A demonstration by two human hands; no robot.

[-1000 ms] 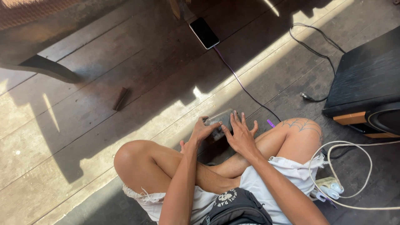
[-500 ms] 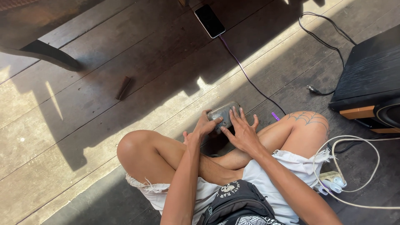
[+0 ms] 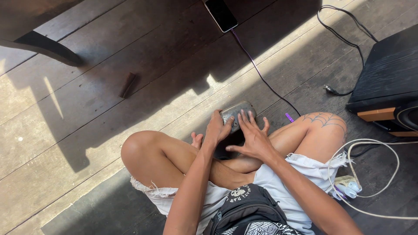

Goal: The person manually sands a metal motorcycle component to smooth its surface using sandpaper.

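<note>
Both hands sit slightly lower than before; left hand (image 3: pixel 216 127) grips the grey case (image 3: pixel 237 114), lying toward two o'clock, right hand (image 3: pixel 252 138) spread flat on it

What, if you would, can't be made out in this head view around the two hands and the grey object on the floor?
- Grey object: its kind is unclear; the left hand and right hand cover its near half.
- Phone: its top is cut off by the upper edge.
- Black speaker box: cut off by the right edge.
- Small white items by the white cable: too small to identify.
</note>
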